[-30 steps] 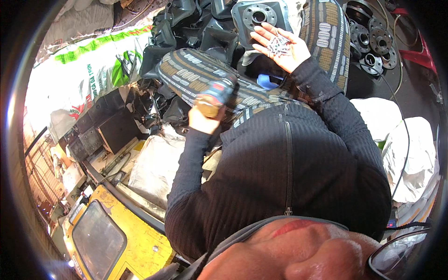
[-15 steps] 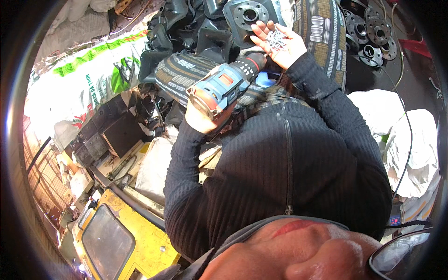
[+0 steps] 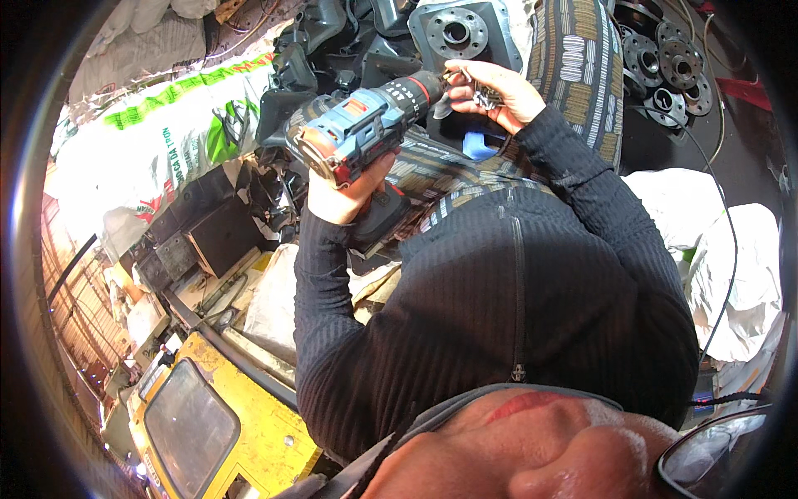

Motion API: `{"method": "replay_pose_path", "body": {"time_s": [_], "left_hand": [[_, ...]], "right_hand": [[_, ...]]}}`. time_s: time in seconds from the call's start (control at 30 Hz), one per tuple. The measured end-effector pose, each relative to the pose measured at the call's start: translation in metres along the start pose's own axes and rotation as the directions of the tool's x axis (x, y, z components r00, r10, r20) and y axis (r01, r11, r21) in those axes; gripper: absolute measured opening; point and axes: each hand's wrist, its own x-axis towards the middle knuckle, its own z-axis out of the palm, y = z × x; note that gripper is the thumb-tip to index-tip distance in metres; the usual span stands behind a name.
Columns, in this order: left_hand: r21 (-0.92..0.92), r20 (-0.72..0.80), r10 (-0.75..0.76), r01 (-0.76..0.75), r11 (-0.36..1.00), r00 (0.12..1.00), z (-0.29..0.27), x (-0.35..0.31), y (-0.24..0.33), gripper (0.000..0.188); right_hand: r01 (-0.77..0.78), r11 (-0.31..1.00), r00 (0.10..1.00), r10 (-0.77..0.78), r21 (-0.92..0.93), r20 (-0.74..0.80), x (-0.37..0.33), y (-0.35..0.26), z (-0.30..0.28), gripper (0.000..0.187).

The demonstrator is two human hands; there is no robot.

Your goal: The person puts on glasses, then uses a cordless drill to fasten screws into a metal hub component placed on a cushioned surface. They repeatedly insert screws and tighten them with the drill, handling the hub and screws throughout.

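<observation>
My left hand (image 3: 349, 191) is wrapped round the grip of a blue cordless drill (image 3: 357, 125) with a black chuck, pointing up and to the right. My right hand (image 3: 514, 93) is partly closed, and a bunch of small silvery screws (image 3: 487, 96) lies in its fingers. Its thumb and forefinger meet right at the drill's tip, on a small piece too fine to make out. Just beyond stands a dark square housing with a round metal flange (image 3: 456, 33), bolt holes round its ring. Patterned trousers (image 3: 573, 75) cover my legs on both sides.
Black moulded parts (image 3: 320, 29) pile up at the far left, beside a white and green sack (image 3: 158, 133). Several metal flanges (image 3: 682, 62) lie at the far right, near a thin black cable (image 3: 721, 191) and white bags (image 3: 736, 266). A yellow panel (image 3: 266, 432) stands at the near left.
The drill has moved left and slightly down. My right hand has turned from an open palm to partly closed round the screws, its fingertips now at the drill's tip.
</observation>
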Motion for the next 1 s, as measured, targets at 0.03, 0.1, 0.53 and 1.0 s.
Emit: {"method": "replay_pose_path", "body": {"time_s": [0.03, 0.1, 0.53, 1.0], "left_hand": [[-0.006, 0.0, 0.017, -0.017, 1.0, 1.0, 0.0, 0.003, -0.002, 0.024], [0.236, 0.053, 0.1, -0.109, 0.966, 0.994, -0.001, 0.009, -0.006, 0.026], [0.63, 0.181, 0.377, -0.401, 0.665, 0.908, 0.002, 0.009, -0.01, 0.046], [0.695, 0.137, 0.324, -0.324, 0.642, 0.936, 0.006, 0.021, -0.019, 0.055]], "right_hand": [[-0.014, 0.999, 1.0, 0.013, -0.04, -0.023, -0.001, -0.001, 0.002, 0.041], [-0.053, 0.996, 0.998, 0.05, -0.069, -0.043, -0.003, -0.001, 0.003, 0.04], [0.002, 0.961, 0.986, 0.045, 0.275, -0.163, 0.014, 0.001, 0.005, 0.025], [-0.058, 0.937, 0.981, 0.117, 0.345, -0.155, 0.027, 0.006, 0.016, 0.026]]}}
